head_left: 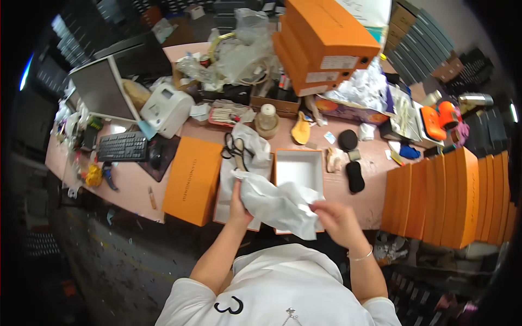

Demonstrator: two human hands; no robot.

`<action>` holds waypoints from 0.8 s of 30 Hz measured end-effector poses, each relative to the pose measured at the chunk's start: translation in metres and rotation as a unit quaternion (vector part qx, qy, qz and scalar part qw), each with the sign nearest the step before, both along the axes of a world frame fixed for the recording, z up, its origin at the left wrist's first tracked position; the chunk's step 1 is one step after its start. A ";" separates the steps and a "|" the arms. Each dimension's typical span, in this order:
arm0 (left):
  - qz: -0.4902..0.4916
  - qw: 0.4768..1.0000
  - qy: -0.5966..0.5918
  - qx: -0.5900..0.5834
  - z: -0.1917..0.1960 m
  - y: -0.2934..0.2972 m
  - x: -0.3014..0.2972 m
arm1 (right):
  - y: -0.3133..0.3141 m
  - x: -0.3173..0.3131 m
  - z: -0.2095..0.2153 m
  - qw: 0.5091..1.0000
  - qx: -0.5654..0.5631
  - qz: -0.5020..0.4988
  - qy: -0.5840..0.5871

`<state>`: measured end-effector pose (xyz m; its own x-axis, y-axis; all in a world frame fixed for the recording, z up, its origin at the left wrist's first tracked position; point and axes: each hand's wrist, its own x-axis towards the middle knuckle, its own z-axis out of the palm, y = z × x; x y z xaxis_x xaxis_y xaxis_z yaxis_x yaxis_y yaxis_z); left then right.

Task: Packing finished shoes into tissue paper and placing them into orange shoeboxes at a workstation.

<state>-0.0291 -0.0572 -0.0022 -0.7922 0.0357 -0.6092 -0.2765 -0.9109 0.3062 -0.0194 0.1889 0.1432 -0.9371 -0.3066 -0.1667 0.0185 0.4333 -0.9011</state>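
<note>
A crumpled sheet of white tissue paper (pixel 280 200) spans my two hands above the table's near edge. My left hand (pixel 239 206) is closed around its left end; whether a shoe lies inside the folds is hidden. At the right end, my right hand (pixel 338 221) pinches the paper's edge between thumb and fingers. Just beyond my left hand, a black strappy sandal (pixel 237 154) rests on more white tissue. An open shoe box with a white inside (pixel 299 165) stands beneath and behind the paper. Left of it lies an orange box lid (pixel 190 179).
Stacked orange shoe boxes (pixel 429 198) line the right side, and more orange boxes (pixel 326 43) rise at the back. A keyboard (pixel 123 146), monitor (pixel 103 89) and white label printer (pixel 167 108) occupy the left. Black round pads (pixel 348 140) sit right of the open box.
</note>
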 end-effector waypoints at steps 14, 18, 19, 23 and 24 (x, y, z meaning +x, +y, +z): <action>-0.018 0.899 0.061 -0.433 -0.019 -0.007 0.007 | 0.015 0.029 -0.065 0.994 -0.077 -0.044 -0.066; 0.144 0.887 0.046 -0.437 0.014 -0.037 -0.062 | 0.093 0.022 -0.052 0.947 -0.167 -0.213 -0.172; 0.178 0.853 0.056 -0.488 0.028 -0.044 -0.077 | 0.110 0.024 -0.049 0.932 -0.181 -0.255 -0.183; -0.062 0.512 0.444 -0.733 0.064 0.006 -0.064 | 0.149 0.021 -0.031 0.939 -0.036 -0.333 -0.080; -0.173 0.483 0.520 -0.683 0.049 0.039 -0.056 | 0.154 0.016 -0.027 0.945 -0.021 -0.320 -0.059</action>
